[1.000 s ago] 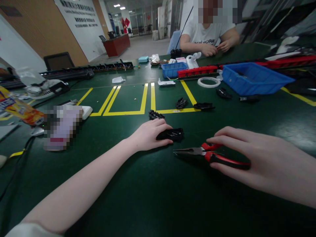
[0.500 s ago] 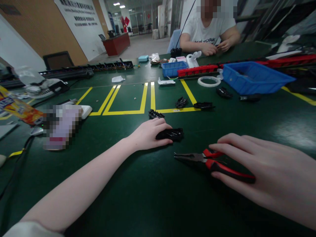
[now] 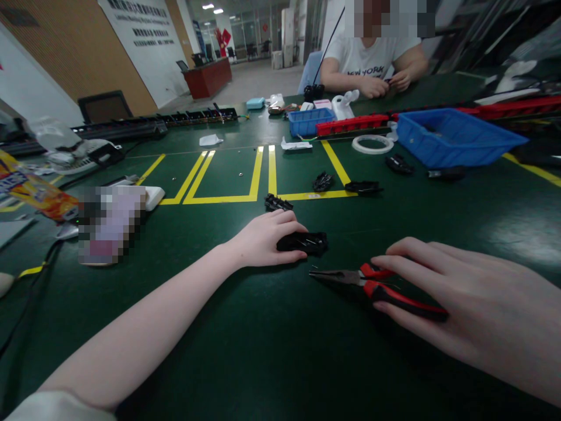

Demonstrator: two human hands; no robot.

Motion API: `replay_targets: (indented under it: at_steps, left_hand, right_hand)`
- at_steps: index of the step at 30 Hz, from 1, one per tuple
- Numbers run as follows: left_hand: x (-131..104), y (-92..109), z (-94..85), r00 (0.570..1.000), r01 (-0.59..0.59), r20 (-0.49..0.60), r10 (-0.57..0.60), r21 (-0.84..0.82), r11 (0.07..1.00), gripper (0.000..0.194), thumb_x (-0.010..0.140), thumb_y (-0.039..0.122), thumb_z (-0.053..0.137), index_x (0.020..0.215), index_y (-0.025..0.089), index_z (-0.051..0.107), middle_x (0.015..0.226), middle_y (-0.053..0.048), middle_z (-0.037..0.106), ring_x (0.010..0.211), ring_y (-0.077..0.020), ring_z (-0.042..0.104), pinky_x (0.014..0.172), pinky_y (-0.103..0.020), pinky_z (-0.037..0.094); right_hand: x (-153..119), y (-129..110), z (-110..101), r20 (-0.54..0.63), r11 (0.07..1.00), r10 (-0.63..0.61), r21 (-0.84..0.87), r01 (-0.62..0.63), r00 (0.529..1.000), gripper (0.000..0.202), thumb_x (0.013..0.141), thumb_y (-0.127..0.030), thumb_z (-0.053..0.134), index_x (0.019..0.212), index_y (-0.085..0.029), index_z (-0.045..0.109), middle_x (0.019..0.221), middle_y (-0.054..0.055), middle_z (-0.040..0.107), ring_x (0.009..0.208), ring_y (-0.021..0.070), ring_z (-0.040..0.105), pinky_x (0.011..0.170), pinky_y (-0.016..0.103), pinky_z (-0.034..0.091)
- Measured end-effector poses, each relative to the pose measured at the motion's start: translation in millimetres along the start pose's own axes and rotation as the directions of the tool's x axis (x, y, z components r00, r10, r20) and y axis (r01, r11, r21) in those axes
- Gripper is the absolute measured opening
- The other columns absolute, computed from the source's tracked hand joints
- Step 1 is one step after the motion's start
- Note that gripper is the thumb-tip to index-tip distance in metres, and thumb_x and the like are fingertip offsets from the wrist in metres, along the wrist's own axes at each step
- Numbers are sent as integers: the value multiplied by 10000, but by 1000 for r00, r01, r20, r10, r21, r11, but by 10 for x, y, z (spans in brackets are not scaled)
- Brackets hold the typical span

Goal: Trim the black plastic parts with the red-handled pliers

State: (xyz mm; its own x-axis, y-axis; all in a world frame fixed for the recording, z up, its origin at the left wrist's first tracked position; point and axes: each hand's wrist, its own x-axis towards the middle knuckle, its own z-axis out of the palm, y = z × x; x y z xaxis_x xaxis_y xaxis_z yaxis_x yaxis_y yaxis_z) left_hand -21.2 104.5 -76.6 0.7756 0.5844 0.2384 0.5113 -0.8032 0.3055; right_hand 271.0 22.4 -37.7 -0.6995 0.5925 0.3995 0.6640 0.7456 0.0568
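Observation:
My left hand (image 3: 274, 238) is closed around the left end of a black plastic part (image 3: 307, 242), which lies low over the green table. In my right hand (image 3: 456, 298) are needle-nose pliers (image 3: 346, 277) with red and black handles, the jaws pointing left. A tiny thin metal piece (image 3: 314, 268) shows at the plier tips; whether it is gripped I cannot tell. Just beyond my left hand lies another black part (image 3: 278, 203). Two further black pieces, a clump (image 3: 323, 182) and a longer one (image 3: 363, 187), rest by the yellow tape.
A large blue bin (image 3: 456, 137) and a small blue bin (image 3: 310, 121) stand towards the back. Near them is a white ring (image 3: 372, 144). A phone (image 3: 114, 228) and an orange snack bag (image 3: 37, 190) lie at left. Another person (image 3: 372, 64) sits across the table.
The jaws of the pliers have come closer together as my right hand's grip tightened slightly. The black part in my left hand has shifted a little towards me.

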Motion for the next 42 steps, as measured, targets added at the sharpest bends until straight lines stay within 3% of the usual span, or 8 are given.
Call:
replay_targets:
  at_steps: [7,17,29,35,42]
  left_hand:
    - [-1,-19,13,1000,-18,-11,17,-4,1000,397,900,433,631,1186,158,623,1066,-85,626,972,-237,609,848,-362,490]
    - [0,-14,17,999,26,-17,-27,-4,1000,400,923,431,614,1224,168,606,1088,-88,618,977,-234,612,844,-357,495]
    - [2,-11,6,999,40,-4,-40,-30,999,387,925,423,613,1235,193,593,1097,-83,611,993,-234,610,864,-364,499]
    - [4,0,-8,1000,10,14,-10,-12,1000,396,922,412,617,1241,179,591,1109,-76,609,993,-227,602,866,-358,490]
    - [6,10,-16,998,-46,37,45,20,999,397,930,428,593,1235,174,595,1094,-87,628,1007,-241,592,842,-355,478]
  right_hand:
    - [-7,15,-43,-17,999,33,-16,-33,999,278,852,-414,535,1050,-267,664,975,103,689,698,284,666,483,441,519]
    - [24,43,-33,4,998,44,-51,-44,999,264,848,-414,523,1025,-266,652,930,94,682,678,274,660,457,412,497]
    - [-5,48,-10,40,998,22,56,-24,999,243,855,-405,559,1029,-279,674,967,90,686,668,258,669,461,407,526]
    - [71,56,-43,-1,995,89,47,-89,996,297,873,-410,555,1116,-267,647,1033,93,680,709,259,675,503,396,524]
    - [94,130,59,-54,992,125,40,-123,991,322,899,-405,538,1185,-270,600,1086,107,658,800,284,683,570,411,538]
